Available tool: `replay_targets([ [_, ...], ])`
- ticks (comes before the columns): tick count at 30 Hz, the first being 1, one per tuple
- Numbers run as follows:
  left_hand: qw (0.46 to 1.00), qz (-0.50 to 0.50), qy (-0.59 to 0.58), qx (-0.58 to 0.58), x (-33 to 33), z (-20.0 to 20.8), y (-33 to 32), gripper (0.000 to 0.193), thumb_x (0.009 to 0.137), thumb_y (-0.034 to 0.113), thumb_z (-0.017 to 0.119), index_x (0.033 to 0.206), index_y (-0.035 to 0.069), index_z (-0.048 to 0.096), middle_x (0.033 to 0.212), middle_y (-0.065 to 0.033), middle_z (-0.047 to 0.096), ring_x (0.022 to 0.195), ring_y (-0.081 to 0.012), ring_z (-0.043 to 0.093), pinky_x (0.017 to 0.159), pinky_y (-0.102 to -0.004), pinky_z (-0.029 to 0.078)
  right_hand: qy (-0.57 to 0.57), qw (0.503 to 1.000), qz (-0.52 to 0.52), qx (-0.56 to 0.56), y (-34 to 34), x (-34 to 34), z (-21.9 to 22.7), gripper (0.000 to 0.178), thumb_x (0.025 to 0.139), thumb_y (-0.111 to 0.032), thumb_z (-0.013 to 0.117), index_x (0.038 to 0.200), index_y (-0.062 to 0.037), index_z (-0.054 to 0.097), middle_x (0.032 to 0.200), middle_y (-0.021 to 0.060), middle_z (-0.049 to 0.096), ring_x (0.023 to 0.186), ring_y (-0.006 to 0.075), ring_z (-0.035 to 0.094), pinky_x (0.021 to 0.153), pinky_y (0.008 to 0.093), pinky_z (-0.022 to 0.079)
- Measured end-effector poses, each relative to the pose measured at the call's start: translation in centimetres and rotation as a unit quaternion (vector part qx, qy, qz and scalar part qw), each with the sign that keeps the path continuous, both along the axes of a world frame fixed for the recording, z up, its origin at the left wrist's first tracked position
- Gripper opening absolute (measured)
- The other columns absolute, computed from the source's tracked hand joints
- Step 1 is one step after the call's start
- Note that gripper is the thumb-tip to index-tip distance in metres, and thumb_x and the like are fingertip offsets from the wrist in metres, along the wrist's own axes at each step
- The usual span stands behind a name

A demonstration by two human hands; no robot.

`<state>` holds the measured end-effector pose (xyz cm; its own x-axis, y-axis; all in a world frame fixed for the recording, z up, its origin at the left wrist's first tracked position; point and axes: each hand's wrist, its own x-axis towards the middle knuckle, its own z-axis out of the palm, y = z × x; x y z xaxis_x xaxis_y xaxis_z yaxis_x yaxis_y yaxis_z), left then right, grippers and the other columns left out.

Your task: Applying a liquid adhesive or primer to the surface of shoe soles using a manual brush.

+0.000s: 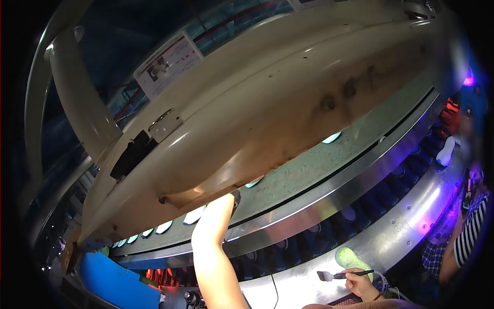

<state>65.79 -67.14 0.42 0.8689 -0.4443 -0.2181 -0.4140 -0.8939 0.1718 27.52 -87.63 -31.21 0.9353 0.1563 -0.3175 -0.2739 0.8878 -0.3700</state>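
My left forearm point(212, 234) reaches up over the steel edge to the green conveyor belt point(309, 167). The hand itself disappears beneath the cream machine hood point(247, 118), so its fingers are hidden. A dark item point(236, 199) shows beside that wrist; its kind is unclear. At the lower right, my right hand point(358, 283) is closed round the dark handle of a flat paintbrush point(325, 276), bristles pointing left. Just above the brush, a yellow-green shoe sole point(349, 257) lies on the shiny metal ledge point(288, 282).
Several pale soles point(163, 227) lie along the belt under the hood's lower edge. Dark shoe-like shapes point(349, 213) line the lower track. A blue panel point(116, 280) stands at lower left. Another person's striped sleeve point(471, 234) is at far right, near a white sole point(445, 151).
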Motion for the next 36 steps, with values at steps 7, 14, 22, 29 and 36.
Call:
replay_targets([
  [7, 0.993, -0.043, -0.033, -0.107, -7.3, 1.1, -1.7, 0.041, 0.079, 0.029, 0.062, 0.106, 0.001, 0.052, 0.09, -0.0141, 0.057, 0.087, -0.0262, 0.056, 0.078, -0.036, 0.044, -0.012, 0.998, -0.008, -0.068, 0.5, -0.5, 1.8, 0.013, 0.078, -0.001, 0.057, 0.09, 0.0039, 0.061, 0.075, 0.0103, 0.061, 0.05, 0.0111, 0.051, 0.047, 0.0196, 0.039],
  [14, 0.939, -0.094, -0.315, -0.106, -19.6, 0.1, 4.3, 0.023, 0.076, 0.024, 0.061, 0.082, 0.002, 0.056, 0.094, -0.0156, 0.054, 0.097, -0.0279, 0.049, 0.082, -0.0377, 0.041, -0.057, 0.99, -0.092, -0.093, 0.9, -0.2, 3.5, 0.019, 0.073, 0.007, 0.059, 0.093, 0.0055, 0.059, 0.092, 0.0125, 0.062, 0.077, 0.0155, 0.06, 0.07, 0.0241, 0.049],
  [22, 0.612, 0.265, 0.22, -0.712, -30.8, -7.9, 10.3, 0.049, 0.071, 0.012, 0.053, 0.115, -0.004, 0.041, 0.104, -0.0137, 0.053, 0.095, -0.0249, 0.055, 0.083, -0.0372, 0.045, -0.073, 0.964, -0.125, -0.224, 1.3, 0.4, 3.6, 0.019, 0.073, 0.003, 0.062, 0.092, 0.0032, 0.062, 0.085, 0.0084, 0.063, 0.074, 0.0114, 0.057, 0.067, 0.0209, 0.046],
  [29, 0.458, 0.113, 0.338, -0.814, -40.2, -12.9, 14.7, 0.078, 0.073, 0.047, 0.054, 0.135, 0.01, 0.025, 0.113, -0.0189, 0.049, 0.098, -0.0365, 0.052, 0.084, -0.0582, 0.039, -0.073, 0.968, -0.095, -0.219, 1.7, 0.3, 4.9, 0.02, 0.074, -0.001, 0.063, 0.094, 0.0038, 0.062, 0.084, 0.0073, 0.063, 0.075, 0.0104, 0.057, 0.07, 0.0205, 0.045],
  [36, 0.317, 0.283, 0.393, -0.815, -38.4, -21.0, 9.9, 0.079, 0.076, 0.069, 0.035, 0.129, 0.011, 0.037, 0.119, -0.016, 0.049, 0.104, -0.0367, 0.049, 0.091, -0.0558, 0.034, -0.133, 0.965, 0.006, -0.225, 5.1, 1.2, 8.2, 0.02, 0.073, -0.002, 0.064, 0.092, 0.0044, 0.063, 0.084, 0.0097, 0.064, 0.077, 0.0128, 0.06, 0.072, 0.0217, 0.046],
])
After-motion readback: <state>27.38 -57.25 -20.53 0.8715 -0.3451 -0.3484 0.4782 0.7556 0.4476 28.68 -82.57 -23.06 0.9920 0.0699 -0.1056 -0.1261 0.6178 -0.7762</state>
